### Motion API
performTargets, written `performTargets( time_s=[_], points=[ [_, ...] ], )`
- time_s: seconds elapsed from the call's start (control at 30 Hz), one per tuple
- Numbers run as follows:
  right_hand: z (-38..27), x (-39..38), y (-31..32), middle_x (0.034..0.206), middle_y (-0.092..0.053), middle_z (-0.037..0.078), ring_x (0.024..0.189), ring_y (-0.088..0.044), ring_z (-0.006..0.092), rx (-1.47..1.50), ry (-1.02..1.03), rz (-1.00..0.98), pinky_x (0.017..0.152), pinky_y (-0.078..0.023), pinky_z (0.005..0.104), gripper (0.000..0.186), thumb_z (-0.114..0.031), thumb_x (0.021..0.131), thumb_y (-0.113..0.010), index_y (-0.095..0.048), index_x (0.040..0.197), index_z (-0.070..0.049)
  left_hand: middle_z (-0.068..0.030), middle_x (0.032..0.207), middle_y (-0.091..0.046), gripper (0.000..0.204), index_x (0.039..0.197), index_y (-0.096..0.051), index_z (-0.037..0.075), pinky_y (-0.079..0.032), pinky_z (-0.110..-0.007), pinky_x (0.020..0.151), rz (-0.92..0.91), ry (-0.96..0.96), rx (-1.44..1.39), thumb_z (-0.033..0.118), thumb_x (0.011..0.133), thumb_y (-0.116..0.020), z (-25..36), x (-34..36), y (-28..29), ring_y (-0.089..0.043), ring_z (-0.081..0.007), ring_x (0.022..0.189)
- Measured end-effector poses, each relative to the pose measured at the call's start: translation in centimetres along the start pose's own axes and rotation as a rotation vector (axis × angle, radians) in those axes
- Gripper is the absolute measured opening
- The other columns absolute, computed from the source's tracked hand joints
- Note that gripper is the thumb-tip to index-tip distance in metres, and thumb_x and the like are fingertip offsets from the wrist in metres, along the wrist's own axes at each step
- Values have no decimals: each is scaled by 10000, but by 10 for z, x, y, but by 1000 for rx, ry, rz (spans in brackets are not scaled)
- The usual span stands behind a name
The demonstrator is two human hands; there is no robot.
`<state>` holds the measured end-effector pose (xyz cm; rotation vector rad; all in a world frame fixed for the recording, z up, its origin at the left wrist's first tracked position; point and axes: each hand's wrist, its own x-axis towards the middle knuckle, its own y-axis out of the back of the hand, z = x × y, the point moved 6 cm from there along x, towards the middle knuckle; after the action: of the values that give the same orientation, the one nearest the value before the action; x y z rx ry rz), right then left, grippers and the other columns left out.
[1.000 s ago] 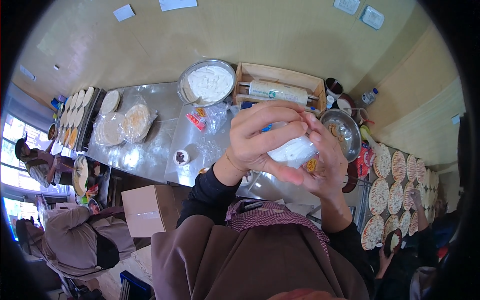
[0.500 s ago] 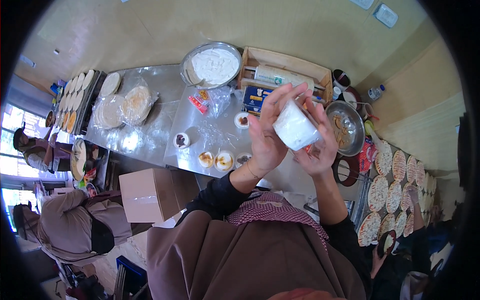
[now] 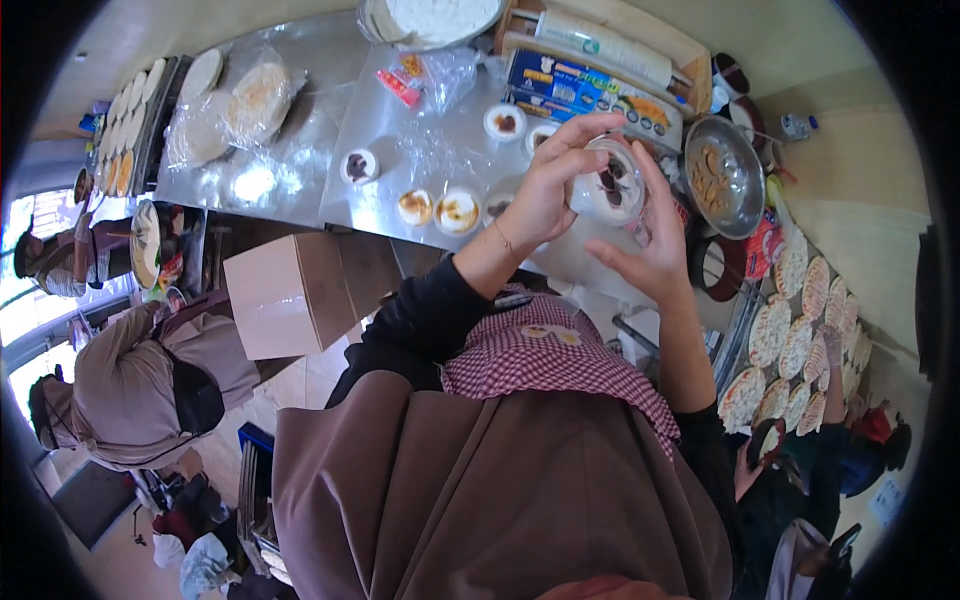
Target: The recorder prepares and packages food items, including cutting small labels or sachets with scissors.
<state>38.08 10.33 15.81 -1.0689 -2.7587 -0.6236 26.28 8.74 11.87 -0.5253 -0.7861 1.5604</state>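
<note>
My left hand [image 3: 550,195] grips a small clear cup [image 3: 612,190] of white cream with dark topping, its thumb near the rim. My right hand [image 3: 650,235] holds the cup's right side with its fingers, thumb stretched out below. Several similar cups stand on the steel counter to the left, among them one with dark bits [image 3: 359,167], one with caramel-coloured swirls [image 3: 457,210] and one with brown topping [image 3: 505,122]. Crumpled clear plastic [image 3: 450,75] lies behind them, beside a red packet [image 3: 398,87].
A cream bowl [image 3: 370,25], boxed roll [image 3: 590,90] and steel bowl [image 3: 745,180] line the back. Wrapped flatbreads [image 3: 255,110] lie left, topped dough rounds [image 3: 770,330] right. A cardboard box [image 3: 270,300] sits below the counter. Co-workers [image 3: 170,390] are at left; another's hand [image 3: 745,470] is at lower right.
The cup in my hands has turned from showing its side to showing its topped surface. The whole view has shifted, so the counter and my hands appear higher in the picture.
</note>
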Motion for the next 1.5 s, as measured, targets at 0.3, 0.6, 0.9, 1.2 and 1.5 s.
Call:
performTargets(
  time_s=[0.3, 0.6, 0.9, 1.2, 1.5],
  points=[
    [93, -21, -36, 1269, -490, 127, 1168, -507, 215, 327, -277, 260, 958, -449, 342, 756, -40, 704, -771, -384, 1352, -9, -126, 1317, -456, 478, 1337, -382, 87, -350, -347, 1007, 232, -28, 194, 232, 899, -510, 28, -24, 89, -454, -228, 1211],
    [127, -37, -120, 1240, -480, 201, 1151, -493, 352, -224, -52, 16, 966, -415, 390, 753, -137, 667, -766, -409, 1322, -29, -261, 1353, -328, 783, 1304, -399, 49, -344, -451, 1014, 834, -187, 1632, 104, 591, -718, 155, -120, 301, -347, -410, 1251],
    [160, -44, -145, 1325, -416, 222, 1220, -434, 383, -314, -130, -20, 1007, -392, 406, 777, -114, 688, -747, -354, 1352, -19, -260, 1285, -377, 841, 1325, -418, 112, -426, -425, 988, 463, 273, 1669, 144, 561, -769, 112, -124, 349, -454, -395, 1186],
    [166, -56, -136, 1382, -345, 236, 1275, -392, 351, -208, -256, 79, 1054, -330, 390, 955, -90, 694, -738, -150, 1441, 8, -140, 1128, -498, 708, 1279, -468, 73, -476, -349, 860, 339, -105, 1615, 97, 635, -762, 117, -81, 239, -562, -270, 970],
    [196, -101, -117, 1298, -429, 209, 1089, -539, 282, -112, -399, 399, 923, -451, 362, 677, -2, 756, -605, -297, 1358, 14, -156, 1165, -464, 718, 1313, -428, 94, -470, -364, 875, -281, 163, 1282, 118, 654, -712, -6, -76, 100, -547, -324, 1036]
  ],
)
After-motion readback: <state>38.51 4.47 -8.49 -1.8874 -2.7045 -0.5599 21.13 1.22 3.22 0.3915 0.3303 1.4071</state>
